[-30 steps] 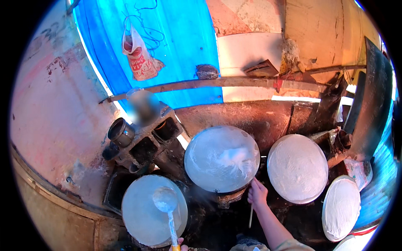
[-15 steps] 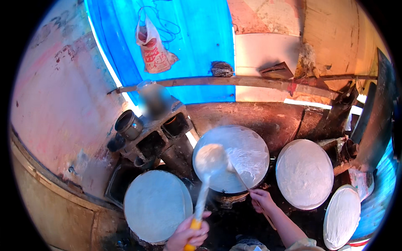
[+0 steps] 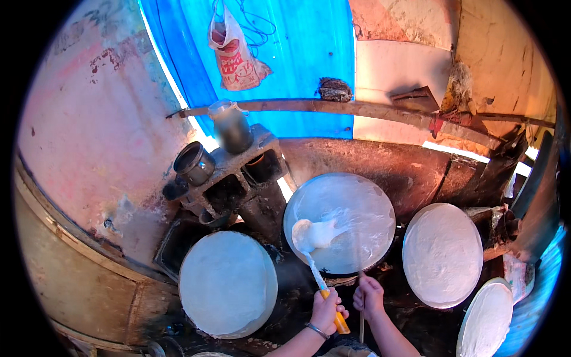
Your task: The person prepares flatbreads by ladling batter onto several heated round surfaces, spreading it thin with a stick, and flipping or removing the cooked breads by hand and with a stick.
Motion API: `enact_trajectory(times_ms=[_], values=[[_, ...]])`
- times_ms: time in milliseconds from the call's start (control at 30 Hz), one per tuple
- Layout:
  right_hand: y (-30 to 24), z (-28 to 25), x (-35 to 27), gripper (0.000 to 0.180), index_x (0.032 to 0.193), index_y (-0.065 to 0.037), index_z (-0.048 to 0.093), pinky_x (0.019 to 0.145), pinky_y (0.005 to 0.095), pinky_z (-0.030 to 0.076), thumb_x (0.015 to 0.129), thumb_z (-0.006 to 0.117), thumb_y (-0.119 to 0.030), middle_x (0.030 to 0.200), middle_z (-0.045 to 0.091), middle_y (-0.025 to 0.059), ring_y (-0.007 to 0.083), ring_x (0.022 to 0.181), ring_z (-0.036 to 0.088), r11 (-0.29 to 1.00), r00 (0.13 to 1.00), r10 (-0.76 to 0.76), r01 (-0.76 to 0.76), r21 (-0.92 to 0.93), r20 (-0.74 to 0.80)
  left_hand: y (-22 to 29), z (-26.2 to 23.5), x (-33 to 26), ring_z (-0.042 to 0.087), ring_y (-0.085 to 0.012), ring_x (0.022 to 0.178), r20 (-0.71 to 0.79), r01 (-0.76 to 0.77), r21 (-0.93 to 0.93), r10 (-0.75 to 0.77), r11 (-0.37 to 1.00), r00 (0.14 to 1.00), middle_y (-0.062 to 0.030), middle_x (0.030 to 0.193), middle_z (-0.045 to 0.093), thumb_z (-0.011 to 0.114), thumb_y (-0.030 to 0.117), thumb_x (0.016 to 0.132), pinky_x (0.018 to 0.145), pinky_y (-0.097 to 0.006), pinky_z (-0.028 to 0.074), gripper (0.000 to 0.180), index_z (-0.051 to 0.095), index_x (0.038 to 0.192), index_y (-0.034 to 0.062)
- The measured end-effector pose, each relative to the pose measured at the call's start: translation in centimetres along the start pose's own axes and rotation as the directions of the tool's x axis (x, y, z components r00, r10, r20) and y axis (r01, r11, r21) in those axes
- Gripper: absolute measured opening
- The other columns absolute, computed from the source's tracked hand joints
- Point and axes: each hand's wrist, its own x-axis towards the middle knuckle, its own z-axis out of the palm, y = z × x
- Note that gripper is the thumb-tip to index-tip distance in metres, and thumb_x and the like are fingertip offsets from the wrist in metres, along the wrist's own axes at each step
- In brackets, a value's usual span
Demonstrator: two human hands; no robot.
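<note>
My left hand [image 3: 326, 312], with a metal band at its wrist, is closed round the yellow handle of a ladle [image 3: 316, 276]. The ladle's bowl, coated in white, is low over the left part of a round, pale griddle [image 3: 364, 196]. White batter [image 3: 326, 234] spreads from the bowl toward the griddle's middle. Just right of it, my right hand [image 3: 370, 296] grips a thin stick [image 3: 361, 324]; its upper part is blurred over the griddle's near right side. Whether the stick touches the surface, I cannot tell.
White-covered round discs stand at both sides: one on the left [image 3: 228, 285], one on the right [image 3: 443, 256], another tilted at far right [image 3: 486, 321]. A metal pot [image 3: 194, 164] and a jar [image 3: 232, 131] sit on a hollow block [image 3: 247, 172]. A plastic bag [image 3: 238, 62] hangs behind.
The ladle has come down toward the griddle, and batter now lies beside its bowl. My left hand has moved right, close to my right hand. The stick stands more upright.
</note>
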Motion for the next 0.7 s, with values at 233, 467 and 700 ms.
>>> enact_trajectory(times_ms=[233, 467, 700], values=[[0.9, 3.1, -0.7, 0.016, 0.100, -0.007, 0.056, 0.031, 0.0220, 0.025, 0.085, 0.055, -0.013, 0.054, 0.044, 0.0005, 0.0087, 0.035, 0.035, 0.982, 0.976, 0.126, -0.097, -0.160, 0.176, 5.3, -3.0, -0.3, 0.031, -0.0038, 0.041, 0.715, 0.652, -0.482, -0.168, 0.585, 0.679, 0.0040, 0.052, 0.034, 0.043, 0.008, 0.088, 0.037, -0.019, 0.030, 0.006, 0.047, 0.085, 0.0060], [0.4, 6.2, -3.5, 0.029, 0.110, 0.003, 0.056, 0.072, 0.0212, 0.044, 0.081, 0.058, 0.000, 0.097, 0.058, 0.0058, 0.0082, 0.081, 0.053, 0.737, 0.764, -0.609, 0.644, -0.205, 0.211, 8.5, -2.4, -2.6, 0.034, -0.0032, 0.039, 0.715, 0.566, -0.557, 0.004, 0.607, 0.699, 0.0031, 0.052, 0.033, 0.041, 0.008, 0.089, 0.037, -0.016, 0.032, 0.013, 0.051, 0.094, 0.0030], [-1.7, 2.5, -0.3, 0.037, 0.116, -0.015, 0.055, 0.055, 0.0341, 0.049, 0.080, 0.055, -0.008, 0.080, 0.063, 0.0114, 0.0247, 0.067, 0.062, -0.195, 0.554, -0.616, 0.582, -0.790, 0.560, 8.4, -3.2, -5.6, 0.035, -0.0036, 0.044, 0.569, 0.234, -0.457, 0.080, 0.858, 0.819, 0.0003, 0.061, 0.037, 0.040, 0.008, 0.090, 0.041, -0.016, 0.032, 0.020, 0.048, 0.108, 0.0057]])
